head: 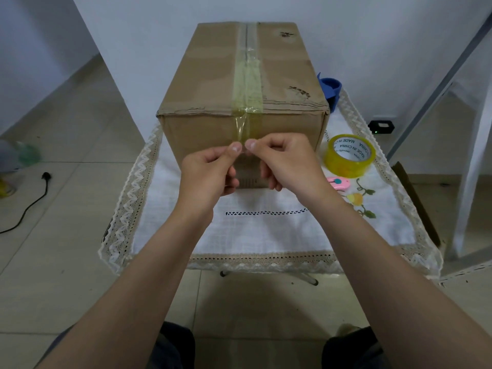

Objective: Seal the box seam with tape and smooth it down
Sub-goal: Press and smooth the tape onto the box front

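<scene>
A closed cardboard box [207, 83] stands on a small table covered by a white lace-edged cloth [266, 230]. A strip of yellowish clear tape [247, 86] runs along the top centre seam and hangs over the near edge down the front face. My left hand [207, 171] and my right hand [287, 161] meet in front of the box. Both pinch the loose, crumpled lower end of the tape between thumb and forefinger, just off the front face.
A yellow tape roll [349, 155] sits on the cloth right of the box, with a pink box cutter [339, 182] in front of it. A blue object [330, 87] stands behind the box's right side. A black cable [29, 206] lies on the tiled floor at left.
</scene>
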